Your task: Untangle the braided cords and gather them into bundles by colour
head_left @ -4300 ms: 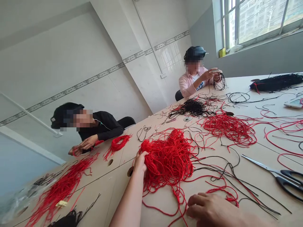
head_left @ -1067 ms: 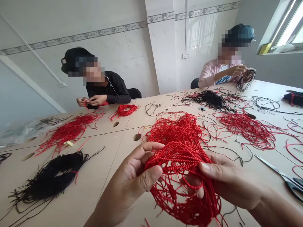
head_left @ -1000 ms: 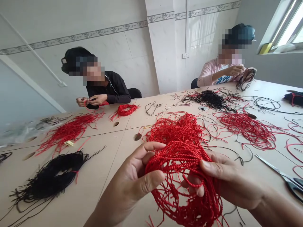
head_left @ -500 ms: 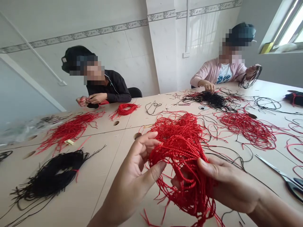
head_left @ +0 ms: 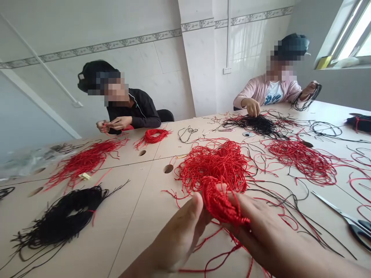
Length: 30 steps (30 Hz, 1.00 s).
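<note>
A twisted bunch of red braided cords (head_left: 219,202) sits pressed between my left hand (head_left: 179,235) and my right hand (head_left: 261,231), low in the view. Both hands grip it, and loose red strands hang from it towards the table. Just behind my hands lies a large tangled pile of red cord (head_left: 213,164) on the pale wooden table (head_left: 136,208). Black cords (head_left: 290,204) cross the table under and beyond my right hand. The fingers of both hands are partly hidden by the bunch.
Black-handled scissors (head_left: 358,227) lie at the right edge. Further red piles (head_left: 301,162) and a black bundle (head_left: 58,220) lie on the table. A seated person in black (head_left: 127,112) handles red cord; another in a pink jacket (head_left: 269,90) handles black cords.
The red cords have drawn together into a tighter, smaller bunch between my hands, and my hands have come closer and lower. The person in pink has a hand on the black pile.
</note>
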Each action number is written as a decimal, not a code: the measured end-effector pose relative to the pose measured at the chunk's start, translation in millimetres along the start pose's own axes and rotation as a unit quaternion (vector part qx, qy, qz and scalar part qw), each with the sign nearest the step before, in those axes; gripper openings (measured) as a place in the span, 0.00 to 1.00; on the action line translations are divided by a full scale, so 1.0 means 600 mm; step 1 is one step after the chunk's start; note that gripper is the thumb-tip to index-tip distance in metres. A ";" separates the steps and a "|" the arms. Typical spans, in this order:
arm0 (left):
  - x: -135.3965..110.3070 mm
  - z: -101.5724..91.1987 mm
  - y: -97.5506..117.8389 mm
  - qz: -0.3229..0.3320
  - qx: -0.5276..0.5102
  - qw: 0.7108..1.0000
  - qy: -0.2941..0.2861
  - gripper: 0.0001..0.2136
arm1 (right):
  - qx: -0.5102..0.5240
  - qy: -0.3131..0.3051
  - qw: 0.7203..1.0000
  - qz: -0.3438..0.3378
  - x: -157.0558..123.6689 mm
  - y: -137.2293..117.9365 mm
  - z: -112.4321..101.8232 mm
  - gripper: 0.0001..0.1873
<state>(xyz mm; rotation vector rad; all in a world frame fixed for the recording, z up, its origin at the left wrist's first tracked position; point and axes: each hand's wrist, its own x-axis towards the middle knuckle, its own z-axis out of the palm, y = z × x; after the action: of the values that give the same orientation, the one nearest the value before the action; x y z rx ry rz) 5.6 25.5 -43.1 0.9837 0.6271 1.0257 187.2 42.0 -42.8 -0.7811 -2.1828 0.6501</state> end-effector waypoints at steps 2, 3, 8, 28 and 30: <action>0.004 0.005 -0.012 -0.019 -0.090 0.996 -0.006 0.25 | -0.104 0.018 0.993 -0.061 0.000 0.005 0.011 0.15; 0.004 0.007 -0.014 -0.023 -0.115 0.993 0.006 0.23 | -0.141 0.020 0.986 -0.088 0.000 0.007 0.015 0.18; 0.004 0.008 -0.005 -0.049 -0.155 0.980 0.111 0.09 | -0.141 -0.003 0.986 -0.090 -0.001 0.002 0.012 0.12; -0.003 0.013 0.039 -0.100 -0.310 0.917 0.230 0.16 | -0.040 0.038 0.998 -0.040 -0.011 -0.009 -0.006 0.20; -0.004 0.017 0.038 -0.092 -0.298 0.919 0.242 0.16 | -0.062 0.033 0.996 -0.052 -0.010 -0.013 -0.001 0.19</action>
<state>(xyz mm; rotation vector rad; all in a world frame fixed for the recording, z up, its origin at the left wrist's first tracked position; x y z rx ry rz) 3.6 23.5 -18.2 0.1245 0.7307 1.2000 188.3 32.9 -40.3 -0.7357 -2.2025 0.4342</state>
